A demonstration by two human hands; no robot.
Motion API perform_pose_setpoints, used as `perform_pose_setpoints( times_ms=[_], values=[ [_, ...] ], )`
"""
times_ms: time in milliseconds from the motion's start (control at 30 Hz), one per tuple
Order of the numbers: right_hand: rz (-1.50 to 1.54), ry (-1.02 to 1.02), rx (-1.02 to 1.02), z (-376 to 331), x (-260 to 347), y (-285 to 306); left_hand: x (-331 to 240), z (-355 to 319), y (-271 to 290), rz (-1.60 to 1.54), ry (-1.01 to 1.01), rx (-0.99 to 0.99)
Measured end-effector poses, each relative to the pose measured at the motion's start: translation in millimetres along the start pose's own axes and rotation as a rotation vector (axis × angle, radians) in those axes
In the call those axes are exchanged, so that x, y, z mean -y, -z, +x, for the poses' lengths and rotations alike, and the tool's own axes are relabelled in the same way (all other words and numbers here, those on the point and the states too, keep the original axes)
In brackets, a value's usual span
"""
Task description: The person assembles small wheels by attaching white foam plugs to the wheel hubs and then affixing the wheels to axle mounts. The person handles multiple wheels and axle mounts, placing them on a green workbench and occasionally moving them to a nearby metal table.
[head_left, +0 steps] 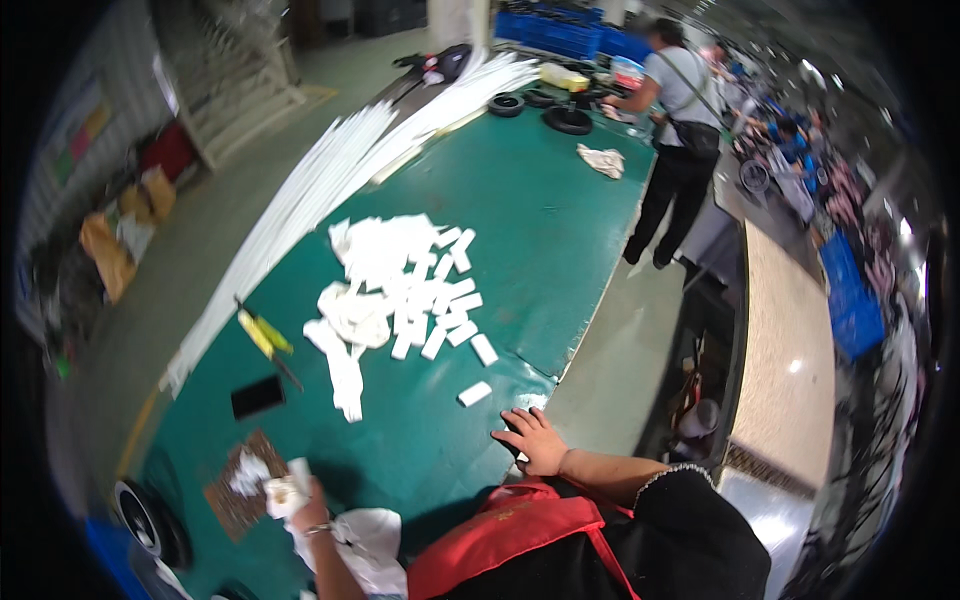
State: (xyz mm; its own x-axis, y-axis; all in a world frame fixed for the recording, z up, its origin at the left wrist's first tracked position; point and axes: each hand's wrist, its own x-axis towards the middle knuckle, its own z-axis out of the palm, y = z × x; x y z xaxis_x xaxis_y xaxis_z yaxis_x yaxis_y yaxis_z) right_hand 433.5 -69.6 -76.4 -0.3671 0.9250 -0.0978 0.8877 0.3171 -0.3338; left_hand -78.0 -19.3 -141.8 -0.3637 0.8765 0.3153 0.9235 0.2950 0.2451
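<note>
At the lower left, my left hand (312, 508) is closed round a bunched white cloth (284, 497). A small white block (299, 470) stands up beside its fingers; whether they grip it too is unclear. Just past the cloth lies a brown board (228, 505) with a white patch on it. My right hand (537, 443) rests at the near right edge of the green table (500, 190), fingers spread. The nearest thing to it is a single white block (474, 394). Farther off, several white blocks (435, 305) are scattered beside crumpled white cloths (355, 315).
A dark phone-like rectangle (258, 397) and a yellow-handled tool (262, 336) lie left. Long white strips (290, 205) line the far left edge. Black wheels (567, 120) and a rag (601, 161) sit at the far end, near a standing person (685, 95). A light-topped bench (785, 350) is right.
</note>
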Motion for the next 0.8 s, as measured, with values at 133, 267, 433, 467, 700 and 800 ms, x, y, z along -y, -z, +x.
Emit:
perform_pose_setpoints(
  times_ms=[133,267,433,467,700,800],
  values=[
    [0.01,0.021,0.023,10,-3,-2,-193,31,31,-0.24,-0.319,-0.066],
    [0.013,0.157,-0.001,-1,-25,-27,-297,44,23,-0.63,-0.302,-0.006],
    [0.14,0.241,-0.086,-37,-109,-42,-393,-50,54,-0.194,-0.745,0.502],
    [0.216,0.162,-0.063,-48,-121,-27,-386,-66,30,-0.089,-0.873,0.408],
    [0.534,-0.558,-0.157,-200,-266,-26,-380,-93,-47,0.319,-0.857,0.307],
    [0.418,-0.783,0.094,-279,-313,-40,-398,-93,-25,0.252,-0.717,0.431]
  ],
)
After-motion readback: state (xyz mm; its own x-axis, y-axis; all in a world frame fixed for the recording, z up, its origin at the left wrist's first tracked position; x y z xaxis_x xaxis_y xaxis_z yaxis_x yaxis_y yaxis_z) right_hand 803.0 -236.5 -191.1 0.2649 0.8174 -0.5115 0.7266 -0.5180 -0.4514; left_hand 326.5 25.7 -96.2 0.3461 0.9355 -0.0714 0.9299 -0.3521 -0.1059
